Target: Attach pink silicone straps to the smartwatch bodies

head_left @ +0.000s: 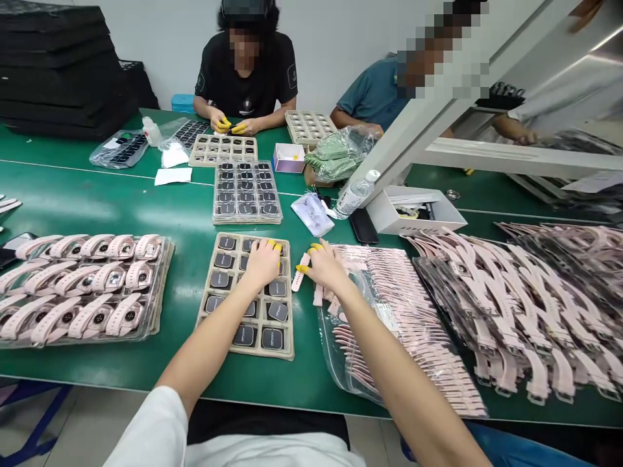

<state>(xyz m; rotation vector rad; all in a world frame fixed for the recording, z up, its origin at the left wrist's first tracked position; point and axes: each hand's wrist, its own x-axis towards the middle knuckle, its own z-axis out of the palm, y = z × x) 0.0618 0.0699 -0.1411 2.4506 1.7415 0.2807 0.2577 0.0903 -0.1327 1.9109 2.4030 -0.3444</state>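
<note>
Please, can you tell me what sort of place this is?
It is probably a smartwatch assembly workshop: people sit along a long green workbench, with beige trays of black watch bodies and large bagged batches of pink watch straps.

Left hand [263, 264] hides part of beige tray [228, 305]; black watch faces under hand not seen. Right hand [326, 267] covers ends of pink straps [389, 324]. Pink watches [29, 318] cut off by left edge. Bagged straps [559, 292] cut off by right edge. Things in white box [413, 222] too small to tell. What far person's hands [231, 126] hold too small to tell.
</note>
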